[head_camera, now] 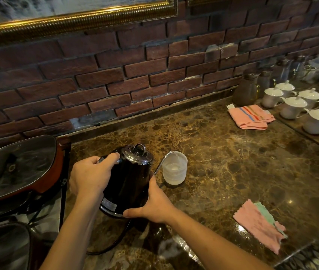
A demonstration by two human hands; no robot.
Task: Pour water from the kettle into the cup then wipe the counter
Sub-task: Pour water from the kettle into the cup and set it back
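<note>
Near the middle of the brown stone counter, two hands hold a black kettle. The left hand is wrapped tight around the handle, with the thumb up by the shiny lid. The right hand is pressed against the kettle's side near the bottom, fingers open and cupping it. The kettle is lifted and tipped to the right. Its thin bent spout reaches over the rim of a clear cup. The cup stands on the counter just beside the kettle and has a little water in it.

A black cord hangs down under the kettle. To the right, well apart from the cup, lies a pink and green cloth. Farther back is a folded pink towel with stripes. White cups with lids sit on a tray at the far right. On the left is a pan with a glass lid. Behind it all is a red brick wall.
</note>
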